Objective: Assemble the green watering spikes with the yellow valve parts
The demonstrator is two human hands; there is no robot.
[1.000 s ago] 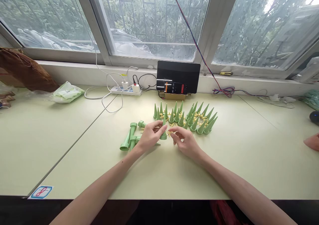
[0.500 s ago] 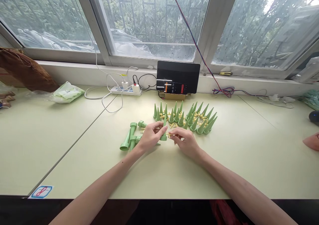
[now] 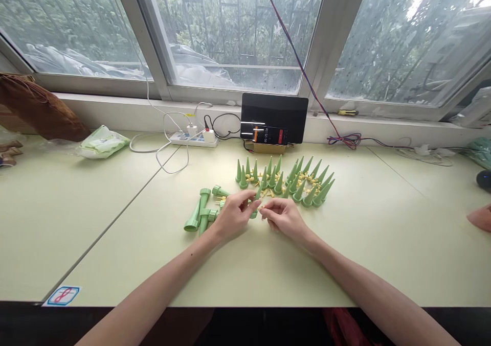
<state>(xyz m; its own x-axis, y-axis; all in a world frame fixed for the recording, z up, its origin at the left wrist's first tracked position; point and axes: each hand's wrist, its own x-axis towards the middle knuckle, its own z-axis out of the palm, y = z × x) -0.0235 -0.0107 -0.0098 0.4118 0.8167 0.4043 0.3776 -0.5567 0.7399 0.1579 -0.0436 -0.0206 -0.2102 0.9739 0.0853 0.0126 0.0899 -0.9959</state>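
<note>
My left hand (image 3: 237,214) is closed round a green plastic watering spike (image 3: 259,190), whose tip points up and leans slightly right. Close beside it, my right hand (image 3: 284,216) pinches a small yellow valve (image 3: 262,208) between thumb and forefinger, mostly hidden by the fingertips. Beyond both hands, several green spikes (image 3: 308,198) stand upright on their wide ends. Small yellow valves (image 3: 307,176) lie scattered among them. Left of my left hand, more green spikes (image 3: 204,199) lie on their sides, with a few yellow pieces near them.
A dark tablet (image 3: 274,108) with a phone (image 3: 268,135) before it leans at the window sill. A power strip (image 3: 195,138) with white cables lies left of it, then a green-white packet (image 3: 103,142). Another person's hand (image 3: 479,218) shows at the right edge.
The spike in my left hand has tilted to the right. My right hand stays close by, still pinching the yellow valve, which is now more hidden.
</note>
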